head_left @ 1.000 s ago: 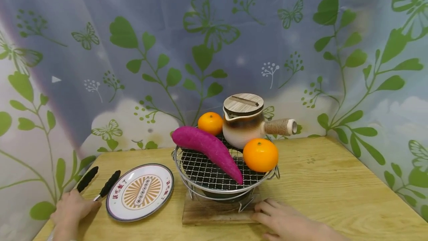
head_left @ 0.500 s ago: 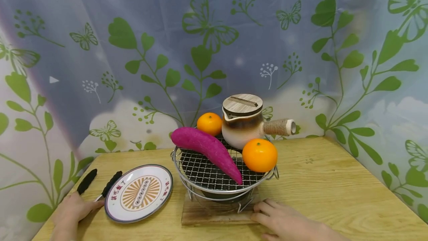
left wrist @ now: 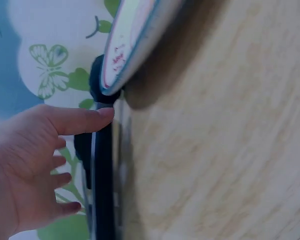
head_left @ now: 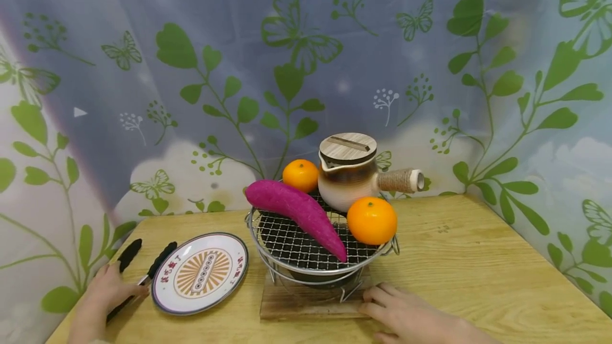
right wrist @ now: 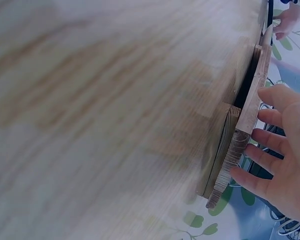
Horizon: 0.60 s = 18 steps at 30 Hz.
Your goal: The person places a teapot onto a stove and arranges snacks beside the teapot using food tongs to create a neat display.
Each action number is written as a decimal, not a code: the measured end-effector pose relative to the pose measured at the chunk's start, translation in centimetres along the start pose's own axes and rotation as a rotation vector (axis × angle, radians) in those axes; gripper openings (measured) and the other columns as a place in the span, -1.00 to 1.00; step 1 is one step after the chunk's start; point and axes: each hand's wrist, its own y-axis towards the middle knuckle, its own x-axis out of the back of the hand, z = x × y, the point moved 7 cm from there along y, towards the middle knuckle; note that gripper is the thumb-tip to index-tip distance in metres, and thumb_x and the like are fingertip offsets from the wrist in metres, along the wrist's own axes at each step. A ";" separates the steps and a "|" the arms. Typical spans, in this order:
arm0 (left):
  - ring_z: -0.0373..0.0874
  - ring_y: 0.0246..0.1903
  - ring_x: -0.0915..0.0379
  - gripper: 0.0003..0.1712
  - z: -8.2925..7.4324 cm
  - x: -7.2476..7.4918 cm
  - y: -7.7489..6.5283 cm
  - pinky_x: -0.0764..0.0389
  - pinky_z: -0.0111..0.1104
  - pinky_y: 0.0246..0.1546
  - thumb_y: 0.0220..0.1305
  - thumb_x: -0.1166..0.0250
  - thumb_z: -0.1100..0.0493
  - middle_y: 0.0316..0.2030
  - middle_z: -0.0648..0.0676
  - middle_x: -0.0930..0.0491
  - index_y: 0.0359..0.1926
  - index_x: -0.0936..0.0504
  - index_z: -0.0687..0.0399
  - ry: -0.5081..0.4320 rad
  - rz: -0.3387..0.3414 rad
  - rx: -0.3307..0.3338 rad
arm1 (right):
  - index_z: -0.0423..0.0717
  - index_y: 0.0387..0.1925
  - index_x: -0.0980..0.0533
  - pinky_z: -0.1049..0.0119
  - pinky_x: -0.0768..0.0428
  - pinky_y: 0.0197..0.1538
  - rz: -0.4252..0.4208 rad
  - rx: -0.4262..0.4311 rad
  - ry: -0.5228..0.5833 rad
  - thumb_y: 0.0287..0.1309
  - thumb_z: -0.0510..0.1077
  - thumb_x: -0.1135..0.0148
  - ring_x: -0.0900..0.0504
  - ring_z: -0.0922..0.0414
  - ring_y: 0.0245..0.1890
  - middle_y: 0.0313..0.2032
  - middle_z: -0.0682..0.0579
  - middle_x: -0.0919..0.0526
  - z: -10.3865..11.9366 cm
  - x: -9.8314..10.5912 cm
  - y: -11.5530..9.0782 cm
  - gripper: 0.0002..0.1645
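My left hand (head_left: 107,293) is at a pair of tongs with black tips (head_left: 155,261), left of a round white plate (head_left: 162,299). In the left wrist view the thumb lies across one black arm of the tongs (left wrist: 103,170), while the other fingers are spread loosely beside it, not wrapped round. My right hand (head_left: 399,309) touches the right end of a wooden board (head_left: 311,309) with relaxed fingers. On that board stands a wire grill (head_left: 287,248), bearing a purple sweet potato (head_left: 298,211), two oranges (head_left: 372,221) and a lidded clay pot (head_left: 346,187).
The pot's rope-wrapped handle (head_left: 399,180) sticks out to the right past the grill. A patterned cloth (head_left: 215,41) hangs behind and along both sides of the wooden table (head_left: 478,259). The plate's rim overlaps one tip of the tongs in the left wrist view.
The left hand has shifted slightly, and a dark stretch of the tongs now shows below it. The right hand, the plate and the things on the grill stay put.
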 end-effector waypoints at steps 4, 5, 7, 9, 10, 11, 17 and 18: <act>0.60 0.12 0.17 0.23 -1.3 1.1 0.4 -0.02 0.42 -0.03 -0.15 -0.40 -0.17 0.19 0.63 0.14 0.27 0.04 0.54 0.029 -0.064 -0.078 | 0.02 0.02 -0.48 0.23 -0.53 -0.10 0.011 -0.004 -0.006 0.07 0.12 -0.24 -0.44 0.11 -0.12 -0.07 0.03 -0.48 -0.2 0.0 0.0 -0.51; 0.59 0.12 0.16 0.21 -1.7 1.3 0.4 -0.03 0.42 -0.05 -0.14 -0.39 -0.17 0.20 0.61 0.13 0.28 0.04 0.50 0.039 -0.085 -0.097 | 0.03 0.02 -0.49 0.23 -0.53 -0.10 0.016 -0.006 -0.002 0.08 0.12 -0.24 -0.45 0.11 -0.12 -0.07 0.03 -0.48 -0.3 0.0 -0.1 -0.52; 0.57 0.13 0.14 0.20 -2.5 1.8 0.6 -0.04 0.41 -0.04 -0.12 -0.39 -0.17 0.22 0.60 0.12 0.30 0.03 0.47 0.064 -0.132 -0.141 | 0.04 0.03 -0.49 0.22 -0.53 -0.10 0.038 -0.017 0.015 0.10 0.12 -0.22 -0.45 0.11 -0.11 -0.07 0.04 -0.48 -0.4 0.0 -0.2 -0.52; 0.55 0.15 0.14 0.19 -3.6 2.0 0.6 -0.04 0.41 -0.05 -0.12 -0.39 -0.17 0.23 0.58 0.12 0.30 0.01 0.48 0.084 -0.163 -0.172 | 0.04 0.03 -0.49 0.21 -0.54 -0.12 0.062 -0.037 0.042 0.12 0.14 -0.19 -0.45 0.11 -0.11 -0.06 0.03 -0.48 -0.6 0.1 -0.4 -0.53; 0.55 0.16 0.15 0.19 -4.1 2.1 0.6 -0.03 0.41 -0.05 -0.12 -0.39 -0.17 0.24 0.57 0.12 0.30 0.01 0.47 0.089 -0.175 -0.189 | 0.05 0.03 -0.49 0.19 -0.53 -0.12 0.074 -0.054 0.067 0.13 0.14 -0.19 -0.45 0.11 -0.11 -0.06 0.03 -0.48 -0.7 0.2 -0.6 -0.54; 0.54 0.17 0.17 0.18 -4.6 2.2 0.6 -0.01 0.41 -0.04 -0.12 -0.39 -0.16 0.24 0.57 0.12 0.30 0.00 0.48 0.093 -0.183 -0.205 | 0.05 0.03 -0.49 0.19 -0.53 -0.11 0.078 -0.069 0.082 0.13 0.14 -0.19 -0.45 0.11 -0.10 -0.05 0.04 -0.48 -0.9 0.3 -0.7 -0.53; 0.51 0.20 0.22 0.16 -8.6 2.2 0.4 0.08 0.41 0.00 -0.12 -0.41 -0.12 0.27 0.53 0.14 0.30 -0.02 0.45 0.123 -0.201 -0.302 | -0.05 0.03 -0.48 0.16 -0.54 -0.11 0.065 -0.162 0.089 0.04 0.09 -0.25 -0.47 0.12 -0.10 -0.07 0.08 -0.49 -2.1 1.5 -1.1 -0.48; 0.51 0.20 0.22 0.16 -9.3 2.2 0.3 0.08 0.40 0.01 -0.12 -0.42 -0.12 0.27 0.53 0.13 0.30 -0.02 0.45 0.127 -0.206 -0.316 | -0.06 0.03 -0.48 0.14 -0.54 -0.11 0.070 -0.181 0.081 0.04 0.08 -0.26 -0.48 0.11 -0.10 -0.08 0.08 -0.49 -2.4 1.7 -1.1 -0.47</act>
